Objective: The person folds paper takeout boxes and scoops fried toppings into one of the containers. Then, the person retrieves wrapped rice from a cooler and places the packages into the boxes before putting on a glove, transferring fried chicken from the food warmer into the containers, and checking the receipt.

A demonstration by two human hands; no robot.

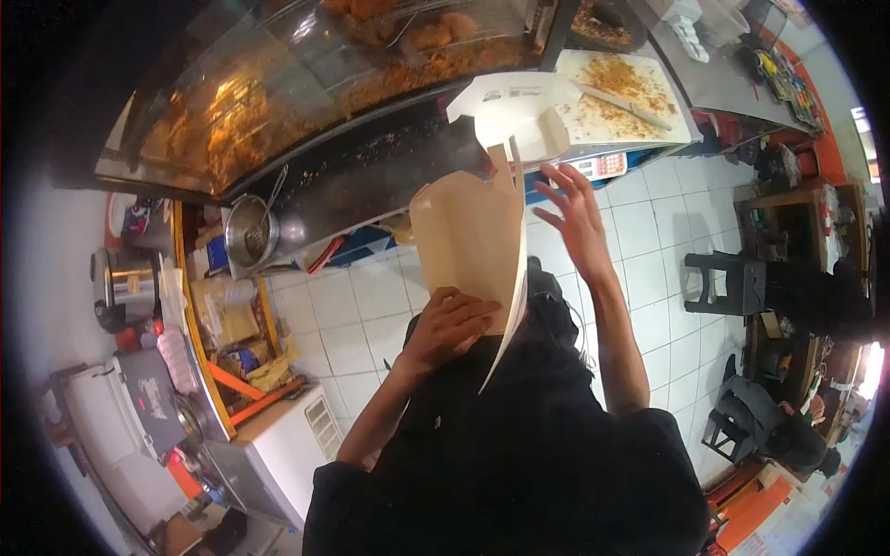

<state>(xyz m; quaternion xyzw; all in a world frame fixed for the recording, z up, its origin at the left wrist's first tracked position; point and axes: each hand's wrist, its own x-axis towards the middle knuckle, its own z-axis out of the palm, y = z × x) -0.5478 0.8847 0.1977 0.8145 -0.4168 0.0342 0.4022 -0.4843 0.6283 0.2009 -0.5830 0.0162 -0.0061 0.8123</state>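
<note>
A partly folded cardboard takeaway box [466, 227], pale brown inside, is held up in front of my body. My left hand [452, 326] grips its near edge, with the fingers lying over the inside wall. To the right of the box, my right hand [577, 221] is raised with its fingers spread and holds nothing. A second takeaway box [521, 125], white with its lid folded back, stands on the counter just beyond. Beside that one is a white cutting board [681, 125] strewn with brown crumbs, and a knife [630, 109] lies across it.
A glass display case [278, 102] with fried pieces runs along the far left. A metal pot [250, 232] with a handled utensil sits at its near end. Dark stools [728, 283] stand on the tiled floor [649, 222] at right, where another person [774, 422] is seated.
</note>
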